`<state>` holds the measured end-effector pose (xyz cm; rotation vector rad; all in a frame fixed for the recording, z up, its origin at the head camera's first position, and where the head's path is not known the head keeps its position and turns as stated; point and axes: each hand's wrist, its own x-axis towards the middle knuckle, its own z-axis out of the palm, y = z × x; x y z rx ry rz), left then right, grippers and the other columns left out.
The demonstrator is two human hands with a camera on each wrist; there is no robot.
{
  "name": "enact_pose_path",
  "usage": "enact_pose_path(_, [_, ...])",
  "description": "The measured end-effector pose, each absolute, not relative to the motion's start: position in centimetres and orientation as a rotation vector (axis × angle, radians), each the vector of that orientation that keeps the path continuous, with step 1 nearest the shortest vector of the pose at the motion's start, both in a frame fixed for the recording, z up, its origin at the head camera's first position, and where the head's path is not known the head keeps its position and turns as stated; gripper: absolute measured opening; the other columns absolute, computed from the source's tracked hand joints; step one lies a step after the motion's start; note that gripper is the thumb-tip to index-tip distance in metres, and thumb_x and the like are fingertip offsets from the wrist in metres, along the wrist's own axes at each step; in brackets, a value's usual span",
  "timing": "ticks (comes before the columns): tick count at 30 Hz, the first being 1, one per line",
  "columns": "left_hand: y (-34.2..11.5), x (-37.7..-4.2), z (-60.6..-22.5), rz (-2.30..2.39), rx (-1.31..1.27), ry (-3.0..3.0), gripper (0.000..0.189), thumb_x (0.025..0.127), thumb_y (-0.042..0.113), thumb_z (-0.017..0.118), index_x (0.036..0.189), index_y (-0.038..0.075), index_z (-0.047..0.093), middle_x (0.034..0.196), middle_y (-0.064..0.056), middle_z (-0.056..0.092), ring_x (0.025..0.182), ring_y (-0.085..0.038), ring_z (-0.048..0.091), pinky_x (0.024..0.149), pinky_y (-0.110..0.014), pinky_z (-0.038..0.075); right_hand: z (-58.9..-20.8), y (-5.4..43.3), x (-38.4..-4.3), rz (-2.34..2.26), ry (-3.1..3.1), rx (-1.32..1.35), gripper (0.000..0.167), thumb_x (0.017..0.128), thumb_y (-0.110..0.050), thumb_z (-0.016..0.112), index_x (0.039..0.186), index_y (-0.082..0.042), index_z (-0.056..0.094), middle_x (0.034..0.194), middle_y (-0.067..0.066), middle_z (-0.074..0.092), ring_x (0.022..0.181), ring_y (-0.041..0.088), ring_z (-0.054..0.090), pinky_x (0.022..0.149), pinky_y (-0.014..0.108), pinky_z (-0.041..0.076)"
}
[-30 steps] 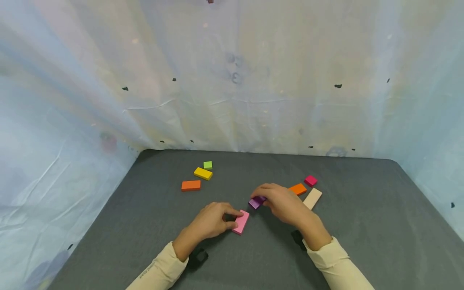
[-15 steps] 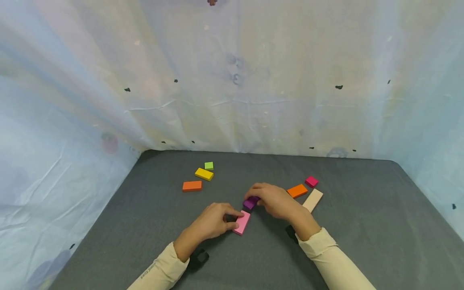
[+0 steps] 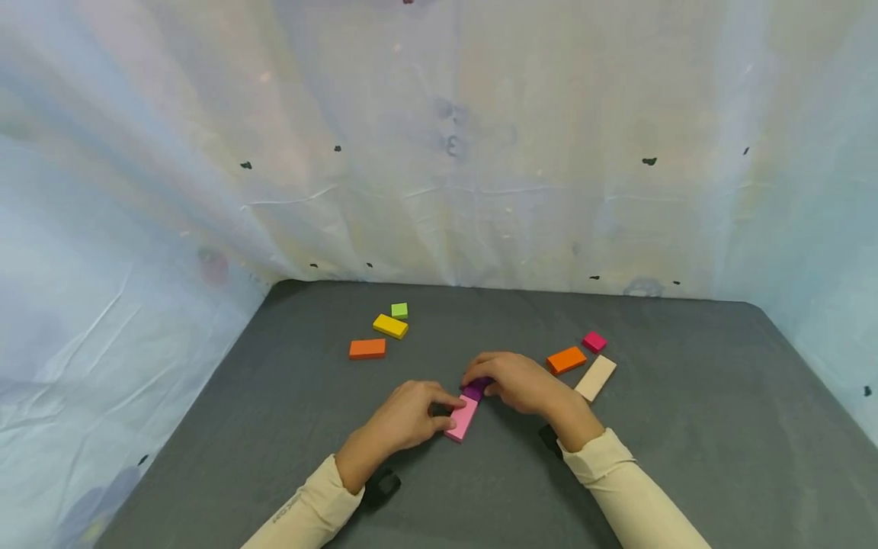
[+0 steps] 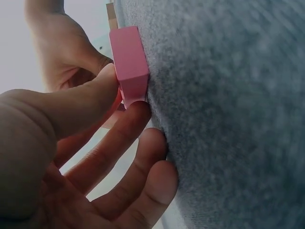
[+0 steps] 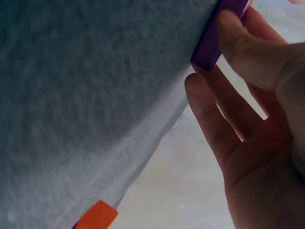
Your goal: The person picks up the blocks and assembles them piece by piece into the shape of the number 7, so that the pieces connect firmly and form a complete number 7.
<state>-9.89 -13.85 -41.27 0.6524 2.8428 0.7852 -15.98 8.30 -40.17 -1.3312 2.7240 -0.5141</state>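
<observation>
A flat pink block (image 3: 463,418) lies on the dark grey tabletop in the middle of the head view. My left hand (image 3: 406,415) pinches it between thumb and fingers, which the left wrist view shows at its side and end. Against the pink block's far end sits a purple block (image 3: 475,389), partly hidden under my right hand (image 3: 517,383). In the right wrist view the thumb presses along one side of the purple block (image 5: 209,47), with fingers on the other side. The two blocks form one line, end to end.
To the left lie an orange block (image 3: 367,349), a yellow block (image 3: 391,326) and a small green block (image 3: 399,310). On the right are another orange block (image 3: 566,360), a crimson block (image 3: 594,341) and a cream block (image 3: 595,378). A pale patterned curtain (image 3: 480,229) borders the table.
My right hand has moved left with the purple block, bringing it up to the pink block's far end. My left hand has kept its pinch on the pink block.
</observation>
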Motion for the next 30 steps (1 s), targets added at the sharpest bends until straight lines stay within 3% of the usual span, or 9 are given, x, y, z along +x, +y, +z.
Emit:
enact_pose_path(6, [-13.42, -9.76, -41.14, 0.73, 0.609, 2.852, 0.029, 0.087, 0.026, 0.078, 0.116, 0.029, 0.076, 0.107, 0.005, 0.073, 0.085, -0.008, 0.063, 0.077, -0.03, 0.051, -40.27, 8.4, -16.13, -0.518, 2.707, -1.313, 0.034, 0.089, -0.001, 0.071, 0.116, -0.02, 0.075, 0.124, -0.002, 0.069, 0.117, 0.022, 0.065, 0.099, 0.045, 0.052])
enact_pose_path(13, [-13.49, -9.78, -41.07, 0.735, 0.618, 2.865, 0.029, 0.087, 0.025, 0.078, 0.115, 0.028, 0.077, 0.106, 0.004, 0.074, 0.083, -0.008, 0.062, 0.075, -0.029, 0.05, -40.13, 8.26, -16.16, -0.512, 2.695, -1.288, 0.034, 0.09, -0.003, 0.071, 0.119, -0.02, 0.074, 0.127, -0.001, 0.069, 0.12, 0.022, 0.064, 0.1, 0.045, 0.051])
enact_pose_path(19, [-13.4, -9.7, -40.96, 0.686, 0.621, 2.888, 0.029, 0.087, 0.026, 0.077, 0.116, 0.029, 0.076, 0.11, 0.004, 0.074, 0.089, -0.011, 0.065, 0.081, -0.035, 0.053, -39.91, 8.39, -16.02, -0.472, 2.659, -1.309, 0.039, 0.085, -0.016, 0.078, 0.124, -0.019, 0.072, 0.131, 0.002, 0.067, 0.122, 0.025, 0.062, 0.102, 0.048, 0.049])
enact_pose_path(30, [-13.45, -9.46, -40.87, 0.679, 0.577, 2.905, 0.029, 0.087, 0.029, 0.077, 0.116, 0.031, 0.076, 0.113, 0.005, 0.074, 0.097, -0.015, 0.067, 0.082, -0.041, 0.054, -40.3, 7.99, -15.99, -0.477, 2.701, -1.346, 0.037, 0.083, -0.021, 0.08, 0.12, -0.02, 0.073, 0.126, 0.0, 0.069, 0.117, 0.022, 0.064, 0.099, 0.046, 0.051])
